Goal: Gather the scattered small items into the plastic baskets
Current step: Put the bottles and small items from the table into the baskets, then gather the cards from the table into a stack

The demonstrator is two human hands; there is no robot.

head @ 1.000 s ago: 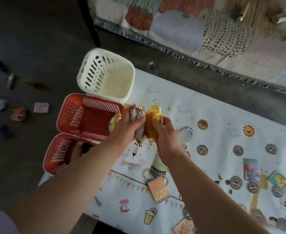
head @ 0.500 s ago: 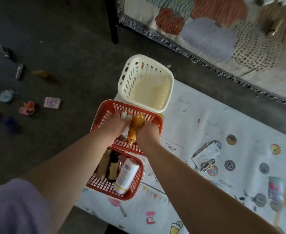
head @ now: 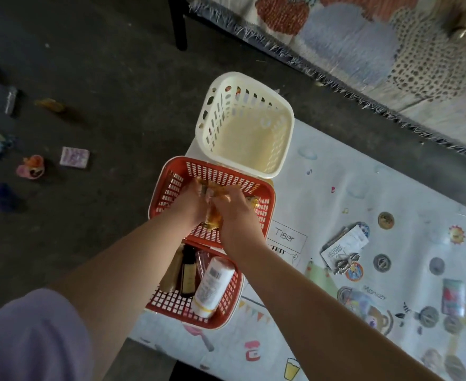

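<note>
Left hand (head: 189,204) and right hand (head: 236,215) curling round yellow packets (head: 214,220), pressing bundle between them, frame centre, low inside middle red basket (head: 220,171). Likely keeping drop short, nothing spilling. Coins (head: 385,220) lying centre-right on mat (head: 363,166), waiting.

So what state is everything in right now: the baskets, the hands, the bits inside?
White basket, upright, empty.
Middle red basket, upright, both hands inside it.
Near red basket, upright, holding bottles.
White bottle, lying in the near red basket.
Dark bottle, lying in the same basket.
Yellow packets, gripped between both hands.
Left hand, fingers curled round the packets.
Right hand, fingers curled round the packets.
</note>
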